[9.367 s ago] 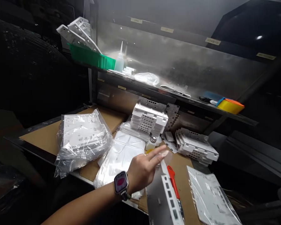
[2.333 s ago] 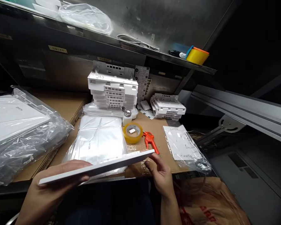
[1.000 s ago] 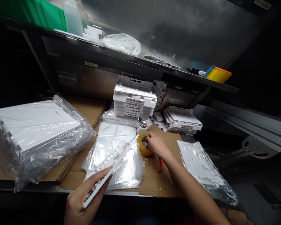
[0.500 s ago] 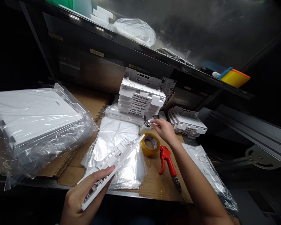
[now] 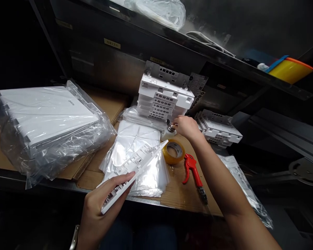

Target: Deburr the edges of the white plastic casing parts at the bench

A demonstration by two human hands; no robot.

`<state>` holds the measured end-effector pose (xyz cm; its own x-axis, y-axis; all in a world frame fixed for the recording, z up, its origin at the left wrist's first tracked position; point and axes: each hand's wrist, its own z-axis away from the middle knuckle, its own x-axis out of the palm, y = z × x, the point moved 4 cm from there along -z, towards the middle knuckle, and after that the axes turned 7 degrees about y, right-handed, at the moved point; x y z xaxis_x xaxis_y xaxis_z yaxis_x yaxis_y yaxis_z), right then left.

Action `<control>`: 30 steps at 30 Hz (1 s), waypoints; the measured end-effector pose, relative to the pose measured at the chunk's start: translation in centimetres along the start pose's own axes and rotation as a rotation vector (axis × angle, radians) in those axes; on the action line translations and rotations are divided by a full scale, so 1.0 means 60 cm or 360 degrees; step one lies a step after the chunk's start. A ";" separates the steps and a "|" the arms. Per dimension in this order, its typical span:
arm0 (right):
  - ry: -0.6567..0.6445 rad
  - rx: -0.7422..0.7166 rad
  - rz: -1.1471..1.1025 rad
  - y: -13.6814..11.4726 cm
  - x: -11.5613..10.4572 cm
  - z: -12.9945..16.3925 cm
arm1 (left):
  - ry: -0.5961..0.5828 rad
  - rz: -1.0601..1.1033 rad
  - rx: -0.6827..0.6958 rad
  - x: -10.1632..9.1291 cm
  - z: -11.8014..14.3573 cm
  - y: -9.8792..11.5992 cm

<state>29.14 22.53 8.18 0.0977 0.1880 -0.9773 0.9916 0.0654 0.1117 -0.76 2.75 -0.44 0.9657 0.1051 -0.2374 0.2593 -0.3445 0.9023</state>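
My left hand (image 5: 101,205) grips a flat white plastic panel (image 5: 135,166) by its near end, tilted with its ribbed underside up, over a pile of clear plastic bags (image 5: 137,152). My right hand (image 5: 186,126) reaches across the bench and rests its fingers on a small white bottle with a metal pump cap (image 5: 169,129). It seems to pinch a small white piece against the cap. A roll of yellow tape (image 5: 174,151) lies just in front of the bottle, and a red-handled air blow gun (image 5: 194,173) lies beside my right forearm.
A stack of white plastic housings (image 5: 164,99) stands behind the bottle, a lower stack (image 5: 219,126) to its right. A large bagged stack of white panels (image 5: 47,121) fills the left of the cardboard-covered bench (image 5: 182,194). A bagged panel (image 5: 245,187) lies at right. A yellow bin (image 5: 289,71) sits on the shelf.
My right hand has moved from the tape roll back to the small bottle and now touches its cap. The left hand keeps holding the panel, and the view has tilted down slightly.
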 end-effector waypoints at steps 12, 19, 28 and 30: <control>0.0186 0.0095 -0.0264 0.004 -0.001 0.023 | 0.0042 -0.0011 -0.0039 0.004 0.002 0.003; 0.0705 -0.0105 -0.1579 -0.134 -0.086 0.238 | 0.0005 -0.0028 -0.0040 0.004 0.004 0.006; 0.0671 -0.0075 -0.1772 -0.211 -0.065 0.301 | -0.0023 -0.0071 0.0082 0.011 0.010 0.011; 0.0739 0.0002 -0.1709 -0.204 -0.066 0.300 | -0.0032 -0.0085 0.0089 0.014 0.012 0.012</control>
<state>18.16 3.37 7.44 -0.8305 0.3771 -0.4100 0.5463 0.4073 -0.7319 0.24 1.95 -0.26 0.9504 0.1064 -0.2924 0.3104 -0.3904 0.8668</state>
